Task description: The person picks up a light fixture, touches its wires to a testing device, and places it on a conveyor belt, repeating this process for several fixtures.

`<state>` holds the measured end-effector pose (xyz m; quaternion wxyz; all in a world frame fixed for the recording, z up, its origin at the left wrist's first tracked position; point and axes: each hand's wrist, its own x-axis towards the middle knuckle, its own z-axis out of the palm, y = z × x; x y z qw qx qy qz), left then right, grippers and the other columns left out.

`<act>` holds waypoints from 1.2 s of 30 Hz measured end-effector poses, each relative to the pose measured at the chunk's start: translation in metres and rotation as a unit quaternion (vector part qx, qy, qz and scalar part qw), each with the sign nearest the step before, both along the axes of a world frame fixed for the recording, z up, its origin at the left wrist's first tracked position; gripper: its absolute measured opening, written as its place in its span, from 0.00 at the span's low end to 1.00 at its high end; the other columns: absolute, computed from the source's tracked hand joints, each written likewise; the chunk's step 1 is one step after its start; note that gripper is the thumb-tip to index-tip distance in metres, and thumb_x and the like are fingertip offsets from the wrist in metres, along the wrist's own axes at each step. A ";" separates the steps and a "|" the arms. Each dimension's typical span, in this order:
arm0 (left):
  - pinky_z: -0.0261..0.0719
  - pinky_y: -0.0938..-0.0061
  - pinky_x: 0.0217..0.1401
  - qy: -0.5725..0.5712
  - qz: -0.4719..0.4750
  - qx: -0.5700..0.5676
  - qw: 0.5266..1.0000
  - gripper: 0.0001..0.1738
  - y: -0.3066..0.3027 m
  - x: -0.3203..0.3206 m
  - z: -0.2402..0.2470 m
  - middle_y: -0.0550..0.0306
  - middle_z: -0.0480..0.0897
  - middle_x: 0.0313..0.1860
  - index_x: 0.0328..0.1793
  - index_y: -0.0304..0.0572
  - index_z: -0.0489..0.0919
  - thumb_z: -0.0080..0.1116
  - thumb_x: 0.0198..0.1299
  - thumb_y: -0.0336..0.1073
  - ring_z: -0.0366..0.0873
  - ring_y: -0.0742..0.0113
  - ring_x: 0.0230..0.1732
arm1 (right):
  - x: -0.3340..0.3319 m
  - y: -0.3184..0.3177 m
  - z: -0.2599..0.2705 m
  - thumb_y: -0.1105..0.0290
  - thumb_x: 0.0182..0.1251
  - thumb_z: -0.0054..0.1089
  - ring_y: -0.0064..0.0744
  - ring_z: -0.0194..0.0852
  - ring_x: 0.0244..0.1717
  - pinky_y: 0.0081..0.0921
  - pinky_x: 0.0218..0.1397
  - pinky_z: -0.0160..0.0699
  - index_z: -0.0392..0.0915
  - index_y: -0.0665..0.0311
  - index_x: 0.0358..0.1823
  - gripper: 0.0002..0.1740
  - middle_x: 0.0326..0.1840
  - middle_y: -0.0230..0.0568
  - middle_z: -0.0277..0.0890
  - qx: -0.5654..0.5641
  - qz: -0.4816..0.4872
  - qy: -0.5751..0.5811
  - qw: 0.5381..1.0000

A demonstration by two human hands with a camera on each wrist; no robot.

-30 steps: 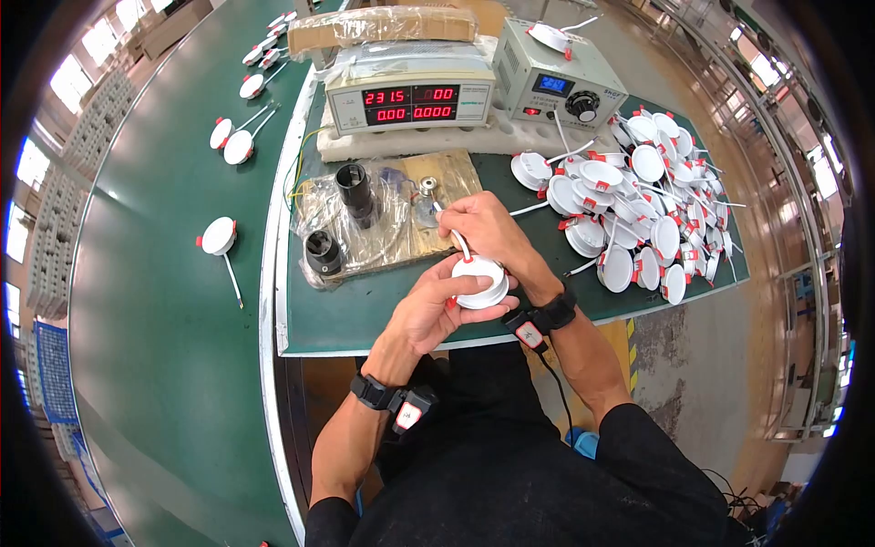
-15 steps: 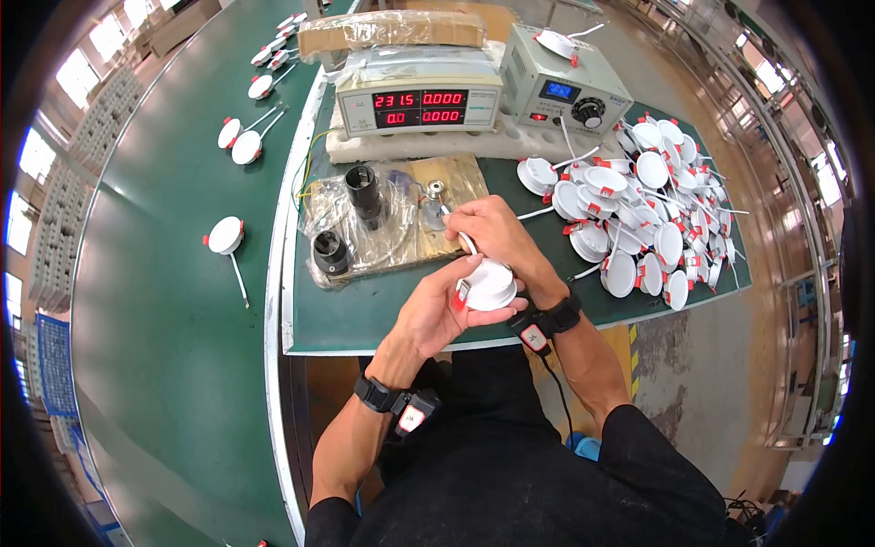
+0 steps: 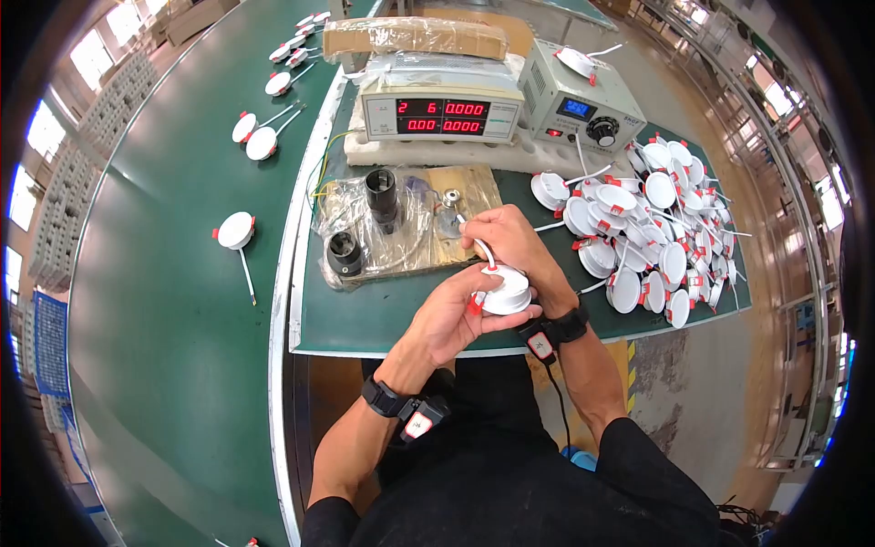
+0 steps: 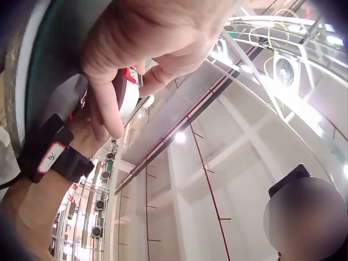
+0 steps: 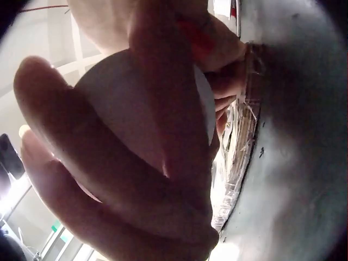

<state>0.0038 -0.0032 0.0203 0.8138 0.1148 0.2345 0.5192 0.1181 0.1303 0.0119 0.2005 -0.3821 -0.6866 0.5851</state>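
Note:
A white round downlight [image 3: 510, 296] with red clips sits in my left hand [image 3: 447, 319], thumb on its upper side and fingers beneath. Its short white cable [image 3: 486, 252] rises from the back, and my right hand [image 3: 513, 242] pinches it near the far end. That end lies close to a small metal post [image 3: 451, 201] on the plastic-wrapped wooden board [image 3: 478, 185]. In the left wrist view the downlight's white rim [image 4: 129, 100] shows between the fingers. Fingers of the right hand partly cover the white disc [image 5: 122, 81] in the right wrist view.
Two black cylindrical sockets [image 3: 383, 196] stand on the board. Behind are a power meter [image 3: 442, 118] with red digits and a grey regulator box [image 3: 583, 100], one downlight on top. Many downlights are piled [image 3: 670, 210] at right; several lie along the green belt [image 3: 191, 319] at left.
The whole head view has shifted, so bench and hands appear further right. My left thumb lifted toward the cable, then came back onto the downlight. The meter's digits changed.

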 end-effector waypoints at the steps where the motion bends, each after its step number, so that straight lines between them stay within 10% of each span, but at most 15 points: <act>1: 0.86 0.55 0.66 0.008 0.003 -0.007 1.000 0.24 0.001 -0.001 0.000 0.32 0.81 0.60 0.66 0.21 0.71 0.53 0.71 0.35 0.82 0.32 0.61 | 0.000 0.000 0.002 0.66 0.65 0.60 0.18 0.67 0.19 0.23 0.23 0.62 0.84 0.72 0.26 0.16 0.16 0.32 0.74 0.009 0.003 -0.005 1.000; 36: 0.90 0.53 0.62 0.053 0.018 -0.037 0.998 0.20 0.007 0.008 -0.004 0.41 0.81 0.56 0.60 0.28 0.71 0.61 0.64 0.24 0.85 0.44 0.54 | -0.002 -0.001 -0.004 0.67 0.62 0.61 0.19 0.66 0.20 0.25 0.23 0.62 0.83 0.73 0.25 0.15 0.17 0.32 0.73 0.017 -0.015 -0.013 1.000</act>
